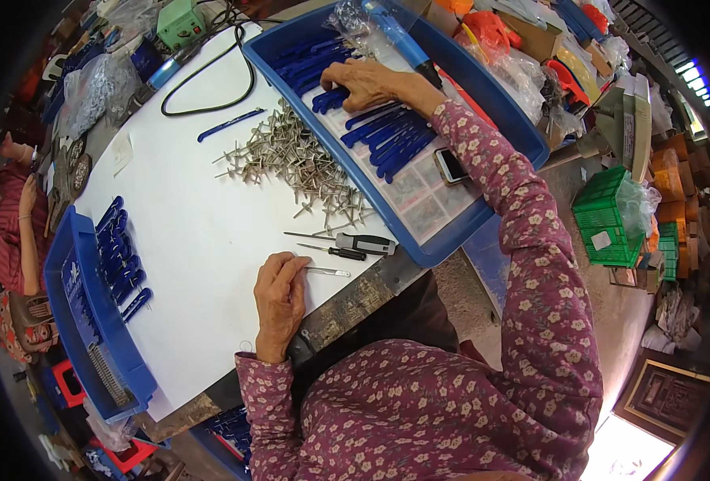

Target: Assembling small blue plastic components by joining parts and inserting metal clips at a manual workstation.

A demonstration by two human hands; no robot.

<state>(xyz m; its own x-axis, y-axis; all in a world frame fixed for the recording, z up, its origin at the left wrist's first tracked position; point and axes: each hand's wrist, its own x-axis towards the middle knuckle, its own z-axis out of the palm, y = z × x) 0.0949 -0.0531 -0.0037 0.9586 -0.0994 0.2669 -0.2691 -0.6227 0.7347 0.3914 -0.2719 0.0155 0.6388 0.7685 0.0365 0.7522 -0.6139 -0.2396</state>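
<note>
My left hand (281, 298) rests at the table's near edge, its fingers closed around one end of a slim silver metal tool (328, 272). A black-handled screwdriver (344, 253) and a grey-and-black-handled one (365, 243) lie just beyond it. At the far right, my right hand (365, 83) reaches into a large blue tray (419, 255), fingers bent down and closed on blue plastic strips (330, 100). More slim blue strips (393, 144) lie in rows beside that hand. A heap of small silver metal pins with crosspieces (291, 156) covers the white tabletop left of the tray.
One blue strip (231, 125) lies alone beyond the heap, near a looped black cable (208, 110). A phone (451, 166) and a blue electric screwdriver (399, 36) are in the large tray. Another blue tray (102, 321) stands left beside grouped blue pieces (119, 256). Another person (18, 216) sits far left.
</note>
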